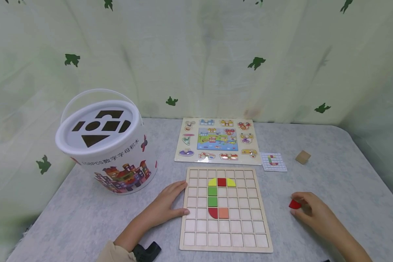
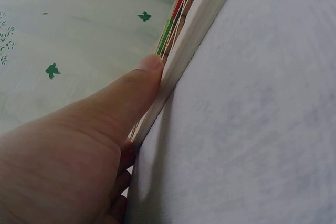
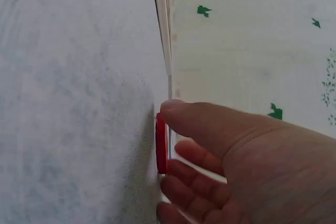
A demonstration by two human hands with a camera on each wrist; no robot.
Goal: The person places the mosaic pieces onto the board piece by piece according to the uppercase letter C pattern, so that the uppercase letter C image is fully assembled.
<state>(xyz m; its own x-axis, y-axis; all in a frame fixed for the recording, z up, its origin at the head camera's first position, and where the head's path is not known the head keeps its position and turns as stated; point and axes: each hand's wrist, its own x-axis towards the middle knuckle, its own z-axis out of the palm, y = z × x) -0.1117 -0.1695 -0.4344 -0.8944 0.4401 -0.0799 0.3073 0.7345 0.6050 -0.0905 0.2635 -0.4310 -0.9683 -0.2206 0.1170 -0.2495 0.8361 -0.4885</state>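
Observation:
A square-gridded wooden board [image 1: 226, 233] lies on the table. On it several coloured tiles form a curved line: yellow rounded tiles at the top with a red square between, green squares [image 1: 212, 196] below, then a dark red quarter-round [image 1: 213, 213] and an orange square [image 1: 223, 213]. My left hand [image 1: 165, 205] rests against the board's left edge with fingers extended, its thumb touching the side in the left wrist view. Right of the board, my right hand [image 1: 317, 216] pinches a small red tile [image 3: 161, 145] between thumb and fingers, low at the tabletop. Its full outline is partly hidden by the fingers.
Behind the board lies a picture puzzle [image 1: 217, 160]. A pattern card [image 1: 280, 166] showing a similar coloured figure sits beside it, with a plain wooden piece [image 1: 302, 157] farther right. A white bucket [image 1: 98, 156] with shaped lid holes stands at the left.

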